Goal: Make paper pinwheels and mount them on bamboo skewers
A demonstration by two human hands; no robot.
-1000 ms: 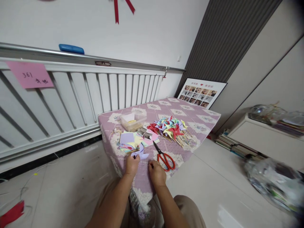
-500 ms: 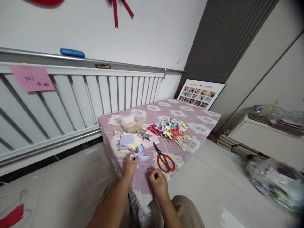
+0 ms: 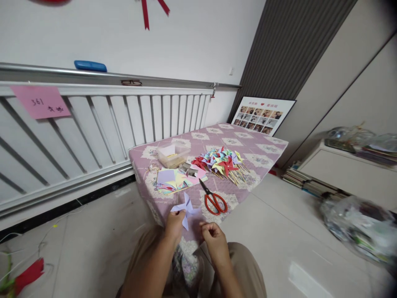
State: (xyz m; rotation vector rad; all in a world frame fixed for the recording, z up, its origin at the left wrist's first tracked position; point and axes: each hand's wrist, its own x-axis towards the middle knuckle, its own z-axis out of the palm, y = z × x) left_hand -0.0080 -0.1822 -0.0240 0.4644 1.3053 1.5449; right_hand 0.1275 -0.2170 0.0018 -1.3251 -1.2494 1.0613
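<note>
A long white rail (image 3: 93,120) runs along the wall. In front of me is a table (image 3: 263,145) with a purple cloth. A photo board (image 3: 263,116) leans behind its far end. On the table lies a big pile of pinwheels (image 3: 221,161) in many colors. Near it, by the left edge, are a stack of papers (image 3: 172,181) and a clear box (image 3: 173,154). Red scissors (image 3: 214,200) lie near the edge close to me. My left hand (image 3: 174,223) pinches a purple pinwheel (image 3: 186,209) and holds it up over that edge. My right hand (image 3: 214,238) is just beside it, curled up tight. I cannot tell if something small is inside.
</note>
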